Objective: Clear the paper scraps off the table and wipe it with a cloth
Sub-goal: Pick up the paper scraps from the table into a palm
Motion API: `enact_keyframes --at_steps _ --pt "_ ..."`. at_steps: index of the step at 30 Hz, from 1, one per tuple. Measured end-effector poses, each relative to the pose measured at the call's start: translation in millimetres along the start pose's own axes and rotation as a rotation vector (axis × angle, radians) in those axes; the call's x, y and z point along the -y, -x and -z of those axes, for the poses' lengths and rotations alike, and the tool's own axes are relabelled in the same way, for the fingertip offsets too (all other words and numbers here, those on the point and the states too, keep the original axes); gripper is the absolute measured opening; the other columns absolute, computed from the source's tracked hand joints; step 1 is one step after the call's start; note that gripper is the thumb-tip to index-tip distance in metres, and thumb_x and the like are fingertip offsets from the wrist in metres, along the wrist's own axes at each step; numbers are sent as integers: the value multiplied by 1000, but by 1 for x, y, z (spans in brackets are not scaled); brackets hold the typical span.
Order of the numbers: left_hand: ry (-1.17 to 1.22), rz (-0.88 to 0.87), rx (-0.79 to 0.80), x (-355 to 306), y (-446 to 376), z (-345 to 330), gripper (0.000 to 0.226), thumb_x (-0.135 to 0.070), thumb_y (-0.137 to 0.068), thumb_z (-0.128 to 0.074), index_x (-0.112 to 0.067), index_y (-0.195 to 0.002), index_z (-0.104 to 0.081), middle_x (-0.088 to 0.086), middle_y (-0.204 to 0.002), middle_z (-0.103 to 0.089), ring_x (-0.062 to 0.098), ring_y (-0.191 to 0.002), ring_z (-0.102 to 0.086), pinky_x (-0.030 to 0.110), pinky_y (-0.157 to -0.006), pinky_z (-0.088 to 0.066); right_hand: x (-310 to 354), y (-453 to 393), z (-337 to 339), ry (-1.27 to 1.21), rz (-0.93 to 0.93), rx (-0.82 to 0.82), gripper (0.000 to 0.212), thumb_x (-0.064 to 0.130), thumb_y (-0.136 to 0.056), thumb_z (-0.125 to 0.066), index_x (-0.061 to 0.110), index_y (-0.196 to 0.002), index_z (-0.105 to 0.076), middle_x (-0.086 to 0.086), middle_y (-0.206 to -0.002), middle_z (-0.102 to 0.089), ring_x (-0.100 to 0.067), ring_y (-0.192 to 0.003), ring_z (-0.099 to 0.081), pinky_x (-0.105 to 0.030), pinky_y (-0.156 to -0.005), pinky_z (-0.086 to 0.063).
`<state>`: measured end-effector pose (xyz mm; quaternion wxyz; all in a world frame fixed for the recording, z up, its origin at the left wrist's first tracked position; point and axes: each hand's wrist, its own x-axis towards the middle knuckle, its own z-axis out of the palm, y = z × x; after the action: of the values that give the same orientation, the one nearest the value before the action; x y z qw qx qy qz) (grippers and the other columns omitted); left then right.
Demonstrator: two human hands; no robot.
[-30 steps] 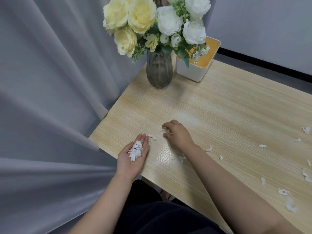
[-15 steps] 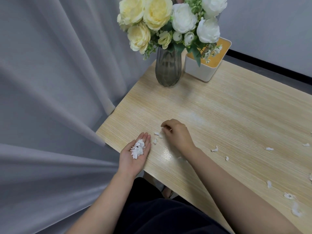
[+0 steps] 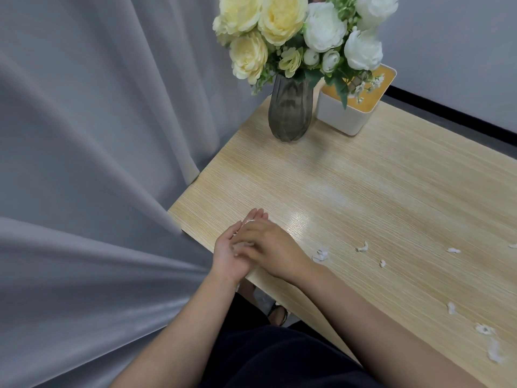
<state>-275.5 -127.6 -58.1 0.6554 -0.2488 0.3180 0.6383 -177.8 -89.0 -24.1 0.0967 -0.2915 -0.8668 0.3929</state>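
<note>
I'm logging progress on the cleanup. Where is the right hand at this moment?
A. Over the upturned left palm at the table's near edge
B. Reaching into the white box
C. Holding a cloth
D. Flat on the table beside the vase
A: the right hand lies across the upturned left hand at the near edge of the table, with bits of white paper scraps showing in the palm beneath it.

A grey glass vase (image 3: 290,113) of cream and white flowers (image 3: 302,35) stands at the far corner. Just beside it on the right sits a white box (image 3: 347,116) with an orange top. Grey curtains (image 3: 92,163) hang on the left; a grey wall (image 3: 461,43) rises behind.
</note>
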Motion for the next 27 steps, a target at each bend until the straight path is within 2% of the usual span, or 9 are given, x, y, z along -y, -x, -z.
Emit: enact_keyframes --at_steps 2,3,5,8,10,15,21,24,27 --pt "24 19 8 -2 1 -2 39 -14 -100 -30 4 -111 -62 17 -112 -66 28 -91 -70 32 -85 -52 -7 1 6 -51 -29 -58 24 23 -87 -55 16 -103 -71 -4 -107 -66 -23 -102 -55 -37 -89 -44" --pt "32 27 8 -2 0 -2 37 -14 -100 -30 4 -112 -61 18 -107 -67 27 -85 -71 30 -74 -56 -10 1 10 -66 -43 -81 22 22 -88 -57 18 -104 -70 -2 -107 -66 -20 -100 -55 -35 -88 -44" --pt "37 12 -4 -3 0 -1 37 -14 -98 -30 5 -111 -60 18 -98 -68 25 -75 -70 25 -60 -57 -17 0 19 -85 -85 -103 21 19 -89 -59 19 -108 -69 2 -106 -65 -14 -98 -54 -28 -88 -42" --pt "49 -28 13 -5 -2 0 38 -11 -93 -34 8 -106 -64 20 -110 -66 32 -90 -68 41 -75 -58 -34 -2 29 -93 -161 -159 19 20 -89 -61 20 -106 -69 5 -103 -65 -9 -92 -55 -24 -85 -43" --pt "54 -38 3 -8 -2 3 38 -10 -91 -36 10 -105 -65 20 -119 -62 34 -105 -62 49 -88 -51 -48 -2 30 -45 -232 -186 19 20 -89 -61 17 -107 -68 3 -105 -65 -9 -89 -58 -25 -84 -46" --pt "85 -66 -11 -13 -1 10 37 -10 -94 -32 9 -110 -60 22 -114 -64 33 -111 -56 41 -106 -37 -74 -7 17 38 -377 -155 27 15 -88 -61 11 -115 -64 -5 -114 -60 -17 -98 -58 -13 -80 -36" --pt "88 -83 -19 -17 0 15 37 -9 -90 -34 9 -108 -61 21 -114 -65 32 -112 -56 40 -108 -35 -72 -15 -11 185 -358 -77 51 32 -81 -70 12 -126 -53 -6 -120 -51 -22 -109 -47 -30 -87 -43" --pt "65 -88 -14 -16 2 16 37 -7 -81 -40 9 -106 -63 20 -115 -65 32 -114 -55 40 -108 -35 -71 -16 -19 228 -290 -97 34 22 -88 -62 10 -120 -58 -7 -114 -54 -23 -105 -49 -32 -78 -45" --pt "46 -85 -27 -15 4 15 37 -9 -82 -40 8 -101 -67 18 -115 -65 31 -112 -57 43 -98 -46 -73 -13 -22 228 -220 -127 19 14 -92 -55 7 -106 -66 -8 -99 -59 -25 -94 -55 -37 -68 -49"
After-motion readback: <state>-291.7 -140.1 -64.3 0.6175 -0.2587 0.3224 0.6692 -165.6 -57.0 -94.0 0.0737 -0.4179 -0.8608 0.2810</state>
